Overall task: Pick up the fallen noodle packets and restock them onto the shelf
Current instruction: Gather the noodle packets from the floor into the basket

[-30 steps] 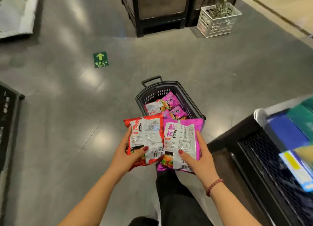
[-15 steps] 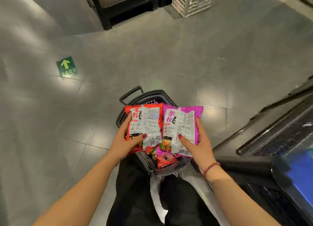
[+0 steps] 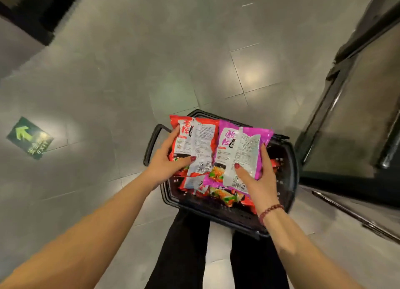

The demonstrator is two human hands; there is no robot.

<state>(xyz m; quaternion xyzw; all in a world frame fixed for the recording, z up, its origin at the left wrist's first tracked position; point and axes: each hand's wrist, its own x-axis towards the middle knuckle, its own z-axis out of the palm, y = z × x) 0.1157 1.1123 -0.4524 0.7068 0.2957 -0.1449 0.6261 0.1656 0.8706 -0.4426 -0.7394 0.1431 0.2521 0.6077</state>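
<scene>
A red noodle packet (image 3: 195, 141) and a purple noodle packet (image 3: 242, 154) are held side by side above the black basket (image 3: 287, 176), where further packets lie. Shelving is judged not yet done. Each packet is gripped, thumb on top: left hand (image 3: 166, 165), right hand (image 3: 258, 178).

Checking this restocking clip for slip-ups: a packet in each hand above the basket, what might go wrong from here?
The left hand grips the red packet and the right hand the purple packet, each by one outer edge; either might slip and fall. The basket stands close before the legs, so a step forward may trip.
</scene>
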